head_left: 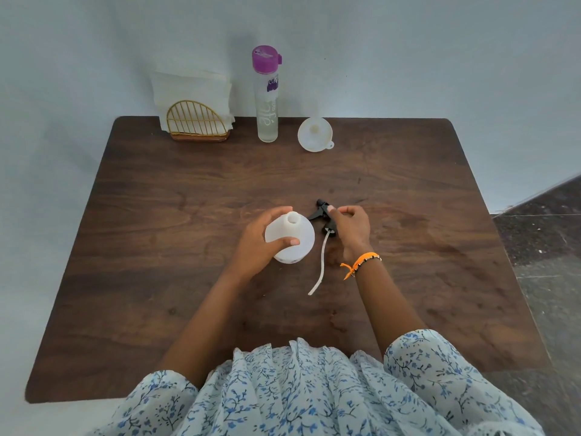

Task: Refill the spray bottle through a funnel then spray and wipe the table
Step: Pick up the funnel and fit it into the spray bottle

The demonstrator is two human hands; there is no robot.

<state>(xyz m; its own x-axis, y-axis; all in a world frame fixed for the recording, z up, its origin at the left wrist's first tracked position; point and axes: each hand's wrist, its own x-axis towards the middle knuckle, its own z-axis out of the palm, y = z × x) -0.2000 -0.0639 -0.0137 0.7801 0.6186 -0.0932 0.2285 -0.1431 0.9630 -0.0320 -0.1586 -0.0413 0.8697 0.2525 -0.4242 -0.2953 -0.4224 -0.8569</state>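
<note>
The left hand [259, 239] grips the open spray bottle [290, 236] standing on the table [157, 215]. The right hand [350, 226] holds the black spray head [320, 212], its tube [319, 265] hanging down.

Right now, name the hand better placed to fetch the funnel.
Right. The funnel lies at the far right of the table, on that hand's side. The right hand need only drop the sprayer head, while the left hand steadies the open spray bottle.
</note>
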